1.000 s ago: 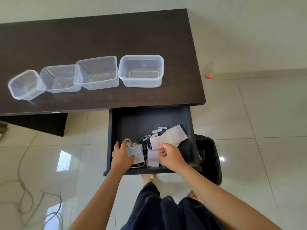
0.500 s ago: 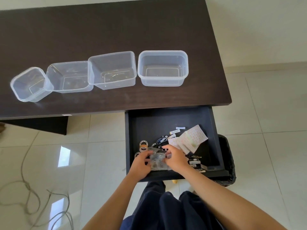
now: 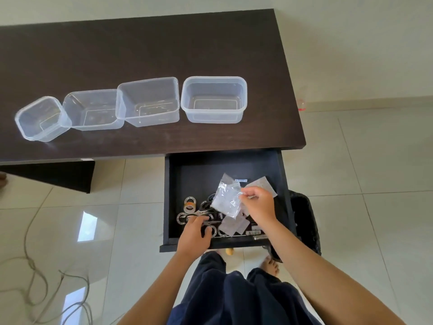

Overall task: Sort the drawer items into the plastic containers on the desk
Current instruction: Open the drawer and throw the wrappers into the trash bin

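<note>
The dark drawer (image 3: 172, 198) is pulled out under the desk's right end. My right hand (image 3: 259, 205) pinches a clear plastic bag (image 3: 226, 198) and holds it above the drawer. My left hand (image 3: 194, 233) rests low in the drawer with its fingers on black-handled scissors (image 3: 206, 213). Several tape rolls (image 3: 189, 205), small packets (image 3: 234, 225) and paper slips (image 3: 261, 184) lie in the drawer. Several clear plastic containers stand in a row on the dark desk (image 3: 140, 48); the rightmost container (image 3: 213, 99) is the one closest to the drawer.
A black bin (image 3: 304, 221) stands on the floor right of the drawer. Loose cable (image 3: 35, 277) lies on the tiled floor at left. My legs in dark trousers (image 3: 234, 296) are below the drawer front. A small red-capped object (image 3: 301, 105) sits by the wall.
My right hand has lifted the clear bag up out of the drawer. My left hand let go of the bag and dropped onto the scissors. The camera view shifted.
</note>
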`<state>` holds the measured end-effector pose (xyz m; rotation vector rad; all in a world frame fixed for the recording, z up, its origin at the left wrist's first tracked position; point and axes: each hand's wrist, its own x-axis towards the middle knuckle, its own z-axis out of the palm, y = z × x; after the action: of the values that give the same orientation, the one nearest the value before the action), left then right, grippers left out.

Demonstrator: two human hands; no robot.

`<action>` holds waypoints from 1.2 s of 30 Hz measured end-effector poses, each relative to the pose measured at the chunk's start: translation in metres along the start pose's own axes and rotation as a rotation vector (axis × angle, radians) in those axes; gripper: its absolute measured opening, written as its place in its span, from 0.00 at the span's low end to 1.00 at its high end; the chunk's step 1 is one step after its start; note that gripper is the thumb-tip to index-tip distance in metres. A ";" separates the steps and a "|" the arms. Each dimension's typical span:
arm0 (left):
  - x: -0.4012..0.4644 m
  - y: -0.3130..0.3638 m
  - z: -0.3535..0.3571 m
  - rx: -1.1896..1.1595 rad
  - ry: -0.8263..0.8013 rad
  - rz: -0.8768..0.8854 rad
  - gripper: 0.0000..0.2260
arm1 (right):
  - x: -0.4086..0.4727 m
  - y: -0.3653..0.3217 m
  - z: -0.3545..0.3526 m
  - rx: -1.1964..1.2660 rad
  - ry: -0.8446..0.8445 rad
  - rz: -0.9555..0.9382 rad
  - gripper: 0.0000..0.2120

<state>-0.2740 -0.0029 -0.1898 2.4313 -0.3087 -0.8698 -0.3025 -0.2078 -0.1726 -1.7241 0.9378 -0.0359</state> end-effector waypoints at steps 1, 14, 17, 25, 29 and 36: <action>-0.004 0.006 0.007 0.037 0.000 0.021 0.16 | 0.002 0.000 -0.012 0.019 0.035 -0.003 0.07; -0.026 0.108 0.104 0.215 0.038 0.106 0.16 | -0.008 0.091 -0.187 0.129 0.527 0.105 0.07; -0.027 0.117 0.115 0.223 0.083 0.054 0.15 | -0.015 0.114 -0.204 0.024 0.505 0.110 0.08; -0.029 0.119 0.117 0.235 0.143 0.019 0.14 | -0.007 0.161 -0.204 -0.304 0.214 0.161 0.13; -0.030 0.119 0.119 0.242 0.168 0.011 0.15 | 0.006 0.162 -0.201 -0.383 0.078 0.170 0.16; -0.031 0.119 0.120 0.265 0.168 0.004 0.15 | 0.021 0.164 -0.207 -0.481 -0.112 0.238 0.19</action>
<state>-0.3786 -0.1389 -0.1852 2.7262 -0.3868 -0.6515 -0.4768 -0.3969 -0.2373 -2.0103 1.1232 0.4721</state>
